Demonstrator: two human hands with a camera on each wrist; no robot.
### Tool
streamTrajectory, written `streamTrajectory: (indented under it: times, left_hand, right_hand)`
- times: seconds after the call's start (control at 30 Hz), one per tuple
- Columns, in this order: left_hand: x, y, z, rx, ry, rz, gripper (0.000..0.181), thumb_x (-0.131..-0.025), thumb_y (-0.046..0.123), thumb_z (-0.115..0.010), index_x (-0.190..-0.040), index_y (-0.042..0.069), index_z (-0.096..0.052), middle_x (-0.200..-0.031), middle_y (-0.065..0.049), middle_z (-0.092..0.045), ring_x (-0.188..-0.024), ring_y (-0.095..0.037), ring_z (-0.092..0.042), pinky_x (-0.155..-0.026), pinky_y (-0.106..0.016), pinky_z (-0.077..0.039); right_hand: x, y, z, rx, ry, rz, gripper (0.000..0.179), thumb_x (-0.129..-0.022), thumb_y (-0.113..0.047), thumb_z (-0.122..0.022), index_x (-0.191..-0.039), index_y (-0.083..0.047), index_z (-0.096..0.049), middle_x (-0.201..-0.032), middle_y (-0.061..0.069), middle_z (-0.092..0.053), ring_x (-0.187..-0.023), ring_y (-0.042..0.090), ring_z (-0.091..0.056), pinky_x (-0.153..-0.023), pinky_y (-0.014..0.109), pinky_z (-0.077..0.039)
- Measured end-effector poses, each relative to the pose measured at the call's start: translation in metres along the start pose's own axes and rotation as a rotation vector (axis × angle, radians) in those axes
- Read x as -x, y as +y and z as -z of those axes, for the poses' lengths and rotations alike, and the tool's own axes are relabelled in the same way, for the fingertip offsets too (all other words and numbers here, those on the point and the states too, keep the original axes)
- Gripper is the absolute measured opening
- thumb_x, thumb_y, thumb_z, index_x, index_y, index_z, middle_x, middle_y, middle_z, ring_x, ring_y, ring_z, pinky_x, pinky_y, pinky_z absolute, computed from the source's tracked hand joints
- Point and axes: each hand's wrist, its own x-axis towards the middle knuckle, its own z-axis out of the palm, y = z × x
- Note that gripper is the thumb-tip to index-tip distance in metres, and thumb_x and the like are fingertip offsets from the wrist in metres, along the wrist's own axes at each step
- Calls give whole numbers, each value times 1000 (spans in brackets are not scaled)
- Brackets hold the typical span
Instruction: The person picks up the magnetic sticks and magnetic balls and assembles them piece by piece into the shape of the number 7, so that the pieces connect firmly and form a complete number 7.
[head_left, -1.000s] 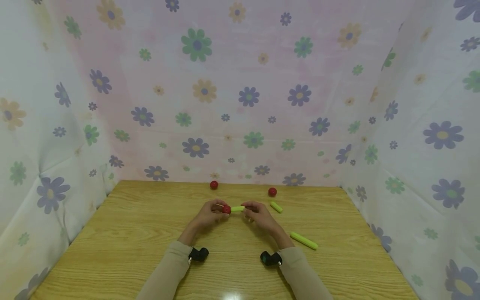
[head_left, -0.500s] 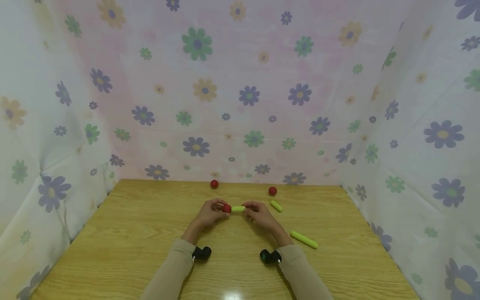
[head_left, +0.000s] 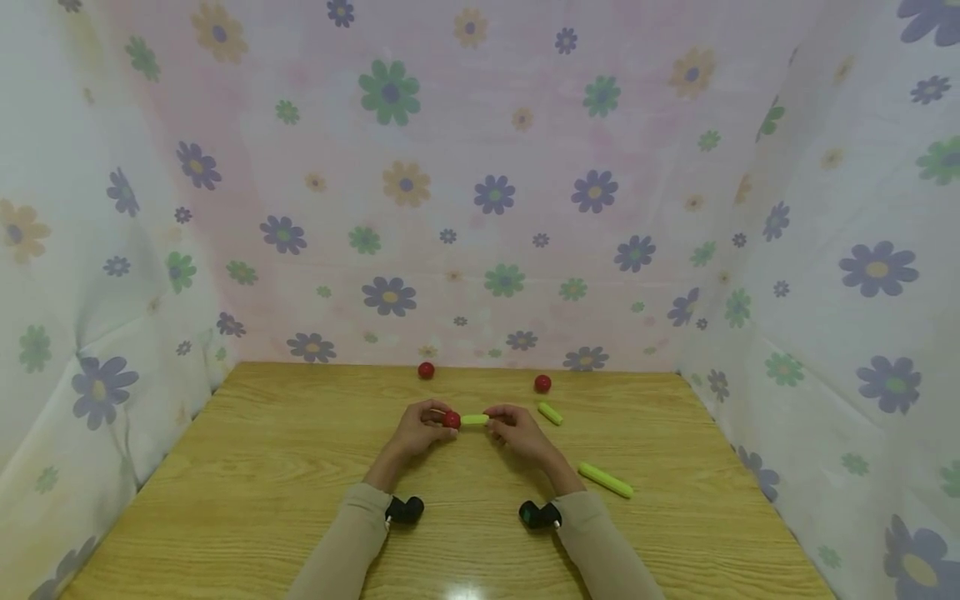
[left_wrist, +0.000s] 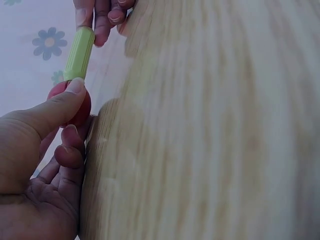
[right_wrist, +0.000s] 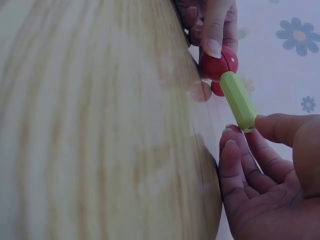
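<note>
My left hand (head_left: 420, 429) grips a glossy red ball (head_left: 452, 420) between thumb and fingers, a little above the middle of the table. A short, ribbed light-green stick (right_wrist: 239, 101) meets the ball end-on, in one line with it. My right hand (head_left: 521, 433) pinches the stick's other end between thumb and fingertips. In the left wrist view, the thumb lies across the ball (left_wrist: 80, 112), right at the joint with the green stick (left_wrist: 79, 52). The lower fingers of both hands stay close over the wood.
Two more red balls lie farther back, one at the rear edge (head_left: 426, 371) and another ball (head_left: 542, 383) to its right. A short green stick (head_left: 550, 413) and a longer green stick (head_left: 606, 481) lie right of my right hand. Flowered cloth (head_left: 502, 200) surrounds the wooden table (head_left: 247, 467).
My left wrist has turned a little to the right, and the short stick sits more level than a second ago. Both hands keep their holds; the loose pieces have not moved.
</note>
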Motion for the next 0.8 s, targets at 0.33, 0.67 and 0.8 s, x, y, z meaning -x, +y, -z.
streamTrajectory:
  times: [0.33,0.67,0.8]
  left_hand:
    - [4,4,0,-24,24,-28,32,-86,0,-82,-114,-6,-67,-110,-26,-72,-86,-19,-69,-73,-26,-53]
    - [5,2,0,8,22,-4,32,-86,-2,-81,-115,-5,-66,-112,-25,-72,-86,-17,-69,-74,-26,-54]
    - [6,3,0,27,17,-21,33,-87,-3,-80,-116,-8,-65,-113,-28,-71,-87,-19,-72,-74,-26,-55]
  right_hand:
    - [2,-1,8,36,24,-27,32,-108,-11,-53,-133,8,-59,-117,26,-67,-88,21,-64,-72,29,-55]
    - [-1,-3,18,51,121,25,34,-108,-5,-49,-135,16,-53,-123,36,-59,-98,48,-63,-76,45,-59]
    - [-5,-2,26,72,216,63,32,-107,-1,-51,-133,17,-55,-130,40,-56,-108,56,-59,-85,54,-57]
